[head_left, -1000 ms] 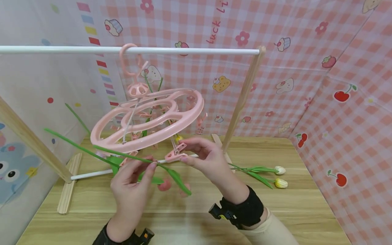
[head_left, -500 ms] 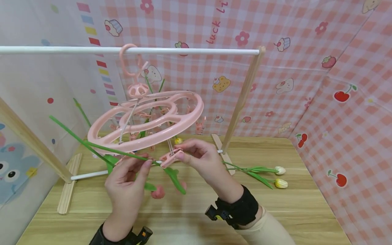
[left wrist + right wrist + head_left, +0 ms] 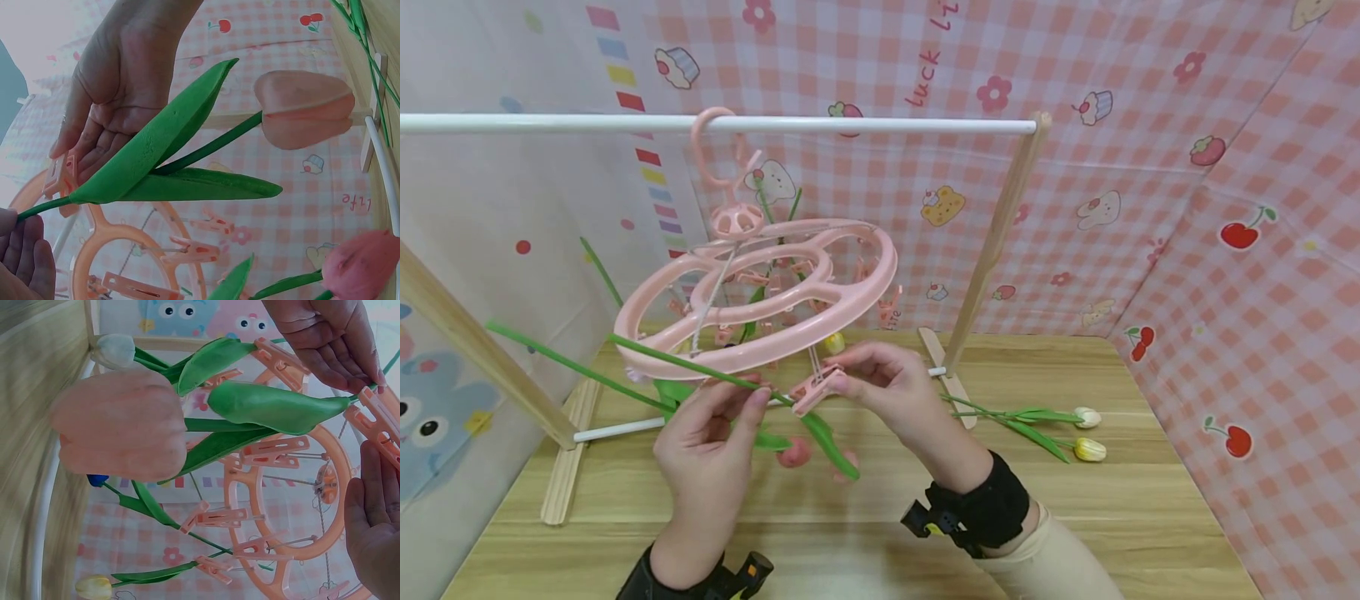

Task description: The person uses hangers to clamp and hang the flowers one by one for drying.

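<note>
My left hand (image 3: pixel 711 467) pinches the green stem (image 3: pixel 681 362) of an artificial tulip between thumb and fingers. Its pale pink flower (image 3: pixel 306 109) and leaves (image 3: pixel 156 140) point away to the right. Thumb and fingers of my right hand (image 3: pixel 891 400) pinch a pink clothespin (image 3: pixel 815 390), which hangs by cords from a round pink clip hanger (image 3: pixel 760 354). In the right wrist view the clothespin's tip overlaps the stem (image 3: pixel 355 399) just beside the left fingertips. A second, deeper pink tulip (image 3: pixel 362 265) hangs behind the left hand.
The hanger hooks over a white rail (image 3: pixel 880 125) on a wooden stand (image 3: pixel 1000 242). More clothespins (image 3: pixel 275 450) dangle below it, some gripping tulips, including a yellow one (image 3: pixel 94 587) and a white one (image 3: pixel 115 351). Two pale tulips (image 3: pixel 1088 450) lie on the wooden table (image 3: pixel 1112 533).
Both hands have shifted slightly left. The right hand has brought the clothespin left and down and turned it, so its end now overlaps the stem. The hanger has swung a little.
</note>
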`<state>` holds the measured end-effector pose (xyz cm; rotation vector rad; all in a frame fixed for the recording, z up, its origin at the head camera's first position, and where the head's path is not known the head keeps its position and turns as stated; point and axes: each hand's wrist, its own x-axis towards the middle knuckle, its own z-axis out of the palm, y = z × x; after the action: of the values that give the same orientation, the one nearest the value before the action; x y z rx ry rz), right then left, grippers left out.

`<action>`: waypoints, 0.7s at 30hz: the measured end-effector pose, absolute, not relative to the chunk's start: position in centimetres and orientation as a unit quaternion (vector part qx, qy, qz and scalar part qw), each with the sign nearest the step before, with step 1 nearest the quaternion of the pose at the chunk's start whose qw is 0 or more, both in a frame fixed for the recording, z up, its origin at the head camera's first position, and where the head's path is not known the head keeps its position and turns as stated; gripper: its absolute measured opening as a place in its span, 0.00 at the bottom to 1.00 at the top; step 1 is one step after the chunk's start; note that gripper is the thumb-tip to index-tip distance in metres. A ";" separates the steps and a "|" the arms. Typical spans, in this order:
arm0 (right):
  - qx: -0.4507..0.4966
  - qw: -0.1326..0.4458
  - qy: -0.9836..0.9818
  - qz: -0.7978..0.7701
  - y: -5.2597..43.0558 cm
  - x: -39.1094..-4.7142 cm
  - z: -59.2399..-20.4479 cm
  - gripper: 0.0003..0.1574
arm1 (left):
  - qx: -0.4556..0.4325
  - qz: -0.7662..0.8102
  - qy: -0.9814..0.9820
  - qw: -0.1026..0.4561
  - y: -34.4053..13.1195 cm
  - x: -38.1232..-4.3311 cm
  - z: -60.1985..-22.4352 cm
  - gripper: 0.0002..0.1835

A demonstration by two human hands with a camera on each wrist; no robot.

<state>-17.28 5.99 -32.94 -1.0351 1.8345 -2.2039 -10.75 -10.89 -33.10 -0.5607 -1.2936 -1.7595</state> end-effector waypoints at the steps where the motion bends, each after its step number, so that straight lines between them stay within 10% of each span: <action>1: -0.341 0.048 0.598 -0.724 6.0 -17.3 -33.0 0.14 | -0.225 -0.706 -0.516 0.430 -10.9 -10.8 -33.1 0.07; 21: -0.325 0.058 0.603 -0.726 5.8 -17.3 -33.2 0.16 | -0.217 -0.709 -0.515 0.430 -10.6 -10.8 -33.2 0.08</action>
<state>-17.30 5.82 -33.17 -0.9858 1.8283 -2.2001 -10.81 -10.60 -33.17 -0.5425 -1.2841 -1.7687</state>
